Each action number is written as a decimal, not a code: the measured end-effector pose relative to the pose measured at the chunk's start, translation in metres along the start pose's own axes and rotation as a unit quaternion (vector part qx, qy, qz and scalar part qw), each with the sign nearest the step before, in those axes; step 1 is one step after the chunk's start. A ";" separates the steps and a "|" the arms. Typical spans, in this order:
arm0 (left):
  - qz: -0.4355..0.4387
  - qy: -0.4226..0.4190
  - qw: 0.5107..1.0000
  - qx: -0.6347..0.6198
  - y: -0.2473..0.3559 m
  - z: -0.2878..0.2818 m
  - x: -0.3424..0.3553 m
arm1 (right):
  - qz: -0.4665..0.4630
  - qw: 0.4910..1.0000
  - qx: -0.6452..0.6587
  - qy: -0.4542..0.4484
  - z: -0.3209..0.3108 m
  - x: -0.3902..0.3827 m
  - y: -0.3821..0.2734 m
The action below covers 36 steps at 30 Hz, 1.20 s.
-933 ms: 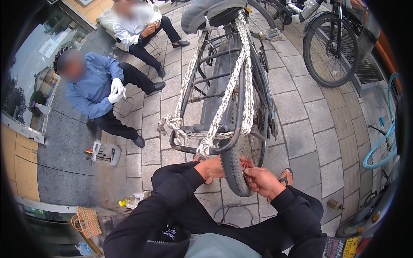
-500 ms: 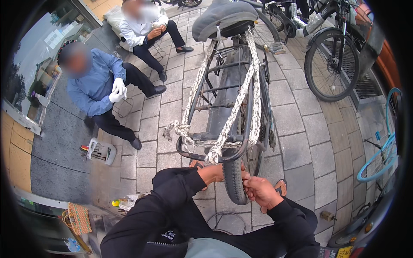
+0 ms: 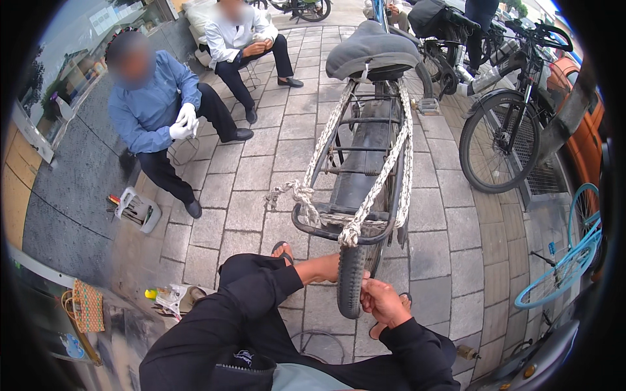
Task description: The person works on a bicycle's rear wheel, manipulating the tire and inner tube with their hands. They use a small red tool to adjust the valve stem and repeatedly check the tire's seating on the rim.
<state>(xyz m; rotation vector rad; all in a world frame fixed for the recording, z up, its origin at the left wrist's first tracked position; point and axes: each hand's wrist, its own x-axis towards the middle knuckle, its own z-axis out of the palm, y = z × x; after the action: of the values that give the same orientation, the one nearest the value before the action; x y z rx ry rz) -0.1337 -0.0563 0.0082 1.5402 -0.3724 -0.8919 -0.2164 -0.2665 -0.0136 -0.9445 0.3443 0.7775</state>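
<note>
In front of me stands a bicycle with a black rear rack (image 3: pixel 301 220) and a knobbly black tyre (image 3: pixel 351 280) below it. White braided rope (image 3: pixel 380 186) is tied along the rack up to the padded grey saddle (image 3: pixel 373 52). My left hand (image 3: pixel 328 268) reaches in at the tyre's left side, its fingers hidden behind the rubber. On the other side, my right hand (image 3: pixel 386 302) is closed, thumb and fingers pinched together beside the wheel's lower part. What those fingertips hold is too small to make out.
Two seated people are at the left, one wearing white gloves (image 3: pixel 185 122). A grey tool caddy (image 3: pixel 139 212) stands near their feet. Parked at right are a black bicycle (image 3: pixel 499 140) and a light-blue one (image 3: pixel 566 260). A woven bag (image 3: pixel 88 305) hangs at lower left.
The view has tilted up and shifted, showing more of the background. Both hands stay at the wheel, and my right hand remains pinched beside the tyre.
</note>
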 end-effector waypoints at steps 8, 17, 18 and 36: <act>0.053 0.010 0.998 0.024 -0.011 0.001 0.002 | 0.043 0.994 0.091 -0.037 -0.001 0.005 0.003; 0.144 0.026 0.980 0.137 -0.016 -0.006 0.003 | 0.036 0.999 0.010 -0.007 0.002 0.004 -0.004; 0.132 0.028 0.985 0.109 -0.010 -0.005 0.001 | 0.037 0.999 0.021 0.000 0.001 0.004 -0.005; 0.087 0.124 0.988 -0.020 -0.008 0.018 0.000 | -0.013 0.999 0.033 0.024 0.009 0.006 -0.007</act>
<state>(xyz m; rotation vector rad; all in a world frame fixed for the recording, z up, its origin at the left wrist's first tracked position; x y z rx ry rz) -0.1489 -0.0676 0.0015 1.5349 -0.3007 -0.5613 -0.2078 -0.2590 -0.0081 -0.9039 0.3962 0.7168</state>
